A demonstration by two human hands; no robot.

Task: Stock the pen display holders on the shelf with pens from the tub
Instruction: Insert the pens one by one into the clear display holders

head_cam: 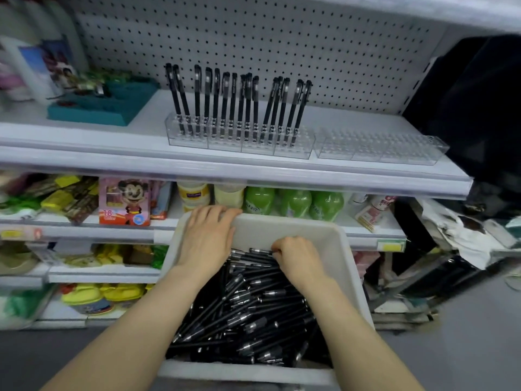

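A: What stands on the upper shelf (225, 165), starting from the left?

B: A teal tray (104, 105) first. Then a clear pen display holder (239, 142) with black pens (239, 103) standing upright in its back rows, some leaning a little. Just beside it to the right sits a second clear holder (377, 148). Past that, at the shelf's end, is a dark bag (473, 108).

A: And the shelf below?

B: A pink box with a cartoon mouse (125, 201), then a row of green bottles (293, 203) behind the tub.

A: Where is the tub?

B: The white tub (349, 266) is in front of the lower shelves, below the holders, filled with a heap of loose black pens (248, 311) lying crosswise.

A: The hands?

B: The left hand (208, 235) lies released on the tub's far left rim, fingers fairly straight over the edge, grasping nothing. The right hand (296, 258) is inside the tub near the far wall, fingers curled, pinching the end of one pen (260, 251) that lies at the top of the heap.
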